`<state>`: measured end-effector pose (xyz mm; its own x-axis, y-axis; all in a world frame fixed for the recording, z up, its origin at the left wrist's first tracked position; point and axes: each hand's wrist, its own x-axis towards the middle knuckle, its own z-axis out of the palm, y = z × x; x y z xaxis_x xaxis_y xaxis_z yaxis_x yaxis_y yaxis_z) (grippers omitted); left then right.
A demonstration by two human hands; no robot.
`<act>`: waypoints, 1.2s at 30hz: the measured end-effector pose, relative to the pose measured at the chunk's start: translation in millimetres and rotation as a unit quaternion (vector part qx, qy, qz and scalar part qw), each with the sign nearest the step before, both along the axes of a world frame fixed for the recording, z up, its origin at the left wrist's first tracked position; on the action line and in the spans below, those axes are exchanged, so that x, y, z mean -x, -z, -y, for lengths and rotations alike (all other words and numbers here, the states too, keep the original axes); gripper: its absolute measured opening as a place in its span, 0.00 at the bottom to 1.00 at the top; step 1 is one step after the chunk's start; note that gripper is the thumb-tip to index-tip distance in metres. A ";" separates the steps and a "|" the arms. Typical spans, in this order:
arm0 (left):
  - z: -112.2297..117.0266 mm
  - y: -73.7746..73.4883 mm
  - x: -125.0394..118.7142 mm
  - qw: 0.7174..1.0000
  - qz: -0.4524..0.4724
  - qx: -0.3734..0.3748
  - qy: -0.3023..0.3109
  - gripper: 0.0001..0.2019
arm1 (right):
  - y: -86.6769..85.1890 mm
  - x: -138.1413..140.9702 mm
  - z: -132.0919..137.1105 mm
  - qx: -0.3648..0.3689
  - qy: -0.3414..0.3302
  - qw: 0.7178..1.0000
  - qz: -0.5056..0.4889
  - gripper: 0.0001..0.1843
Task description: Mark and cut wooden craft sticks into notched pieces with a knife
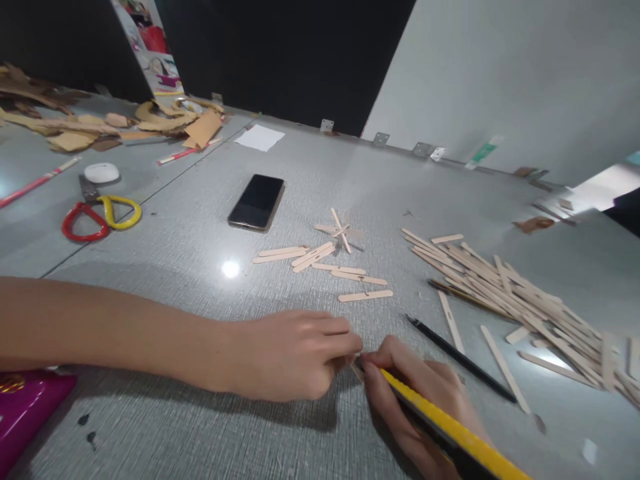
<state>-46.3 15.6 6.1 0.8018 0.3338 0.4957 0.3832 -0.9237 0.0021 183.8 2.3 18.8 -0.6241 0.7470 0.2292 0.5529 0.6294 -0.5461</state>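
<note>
My left hand (295, 353) rests on the grey table (200, 253), fingers curled and pinching a small wooden stick piece (357, 369) that is mostly hidden. My right hand (420, 407) grips a yellow and black utility knife (450, 430), its tip meeting that piece at my left fingertips. Several short cut stick pieces (320, 263) lie just beyond my hands. A small assembly of crossed sticks (341, 231) sits behind them.
A large pile of long wooden sticks (515, 293) spreads at right, a black pencil (460, 360) beside it. A phone (257, 201) lies ahead. Red and yellow scissors (100, 217), cardboard scraps (125, 123), and a magenta object (25, 410) are at left.
</note>
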 end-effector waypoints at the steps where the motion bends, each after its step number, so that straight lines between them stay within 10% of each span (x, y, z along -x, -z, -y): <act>1: 0.0 0.7 0.1 1.000 -0.005 -0.004 0.002 0.15 | -0.7 0.5 0.2 -0.019 -0.010 1.000 0.014 0.11; 36: -2.2 -8.9 5.4 0.996 -0.092 0.018 -0.001 0.09 | -14.8 -3.5 -11.6 0.145 -0.021 0.989 0.003 0.18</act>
